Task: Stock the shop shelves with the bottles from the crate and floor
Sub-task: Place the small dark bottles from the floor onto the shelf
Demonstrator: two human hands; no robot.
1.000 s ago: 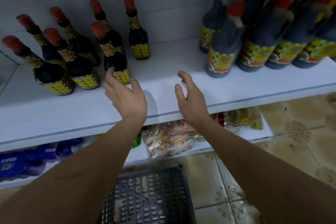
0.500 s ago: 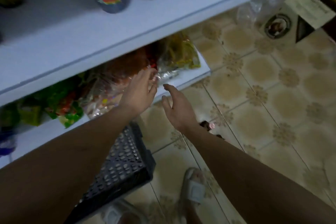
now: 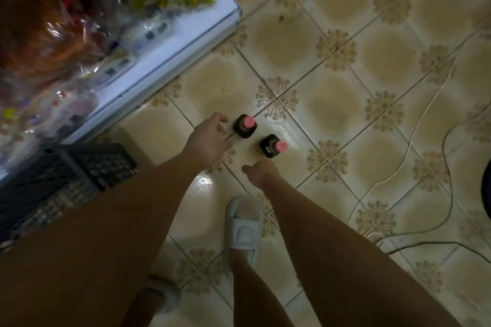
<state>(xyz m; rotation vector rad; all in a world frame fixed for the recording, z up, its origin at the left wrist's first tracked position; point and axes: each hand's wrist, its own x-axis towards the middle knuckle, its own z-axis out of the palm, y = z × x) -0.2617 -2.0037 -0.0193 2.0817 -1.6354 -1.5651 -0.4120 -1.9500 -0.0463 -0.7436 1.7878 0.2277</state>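
While two bottles (image 3: 245, 125) (image 3: 273, 146) stood upright on the floor (image 3: 345, 61) beside the crate (image 3: 66, 175), nothing was held: left hand (image 3: 210, 141) and right hand (image 3: 261, 171) were spread loosely above them, shelving not yet done.

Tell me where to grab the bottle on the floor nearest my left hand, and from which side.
Grip the neck just under the red cap of the left bottle. It stands upright, seen from above, so the neck is probably the easiest part to reach. Come straight down with the left hand, which hovers open beside it.
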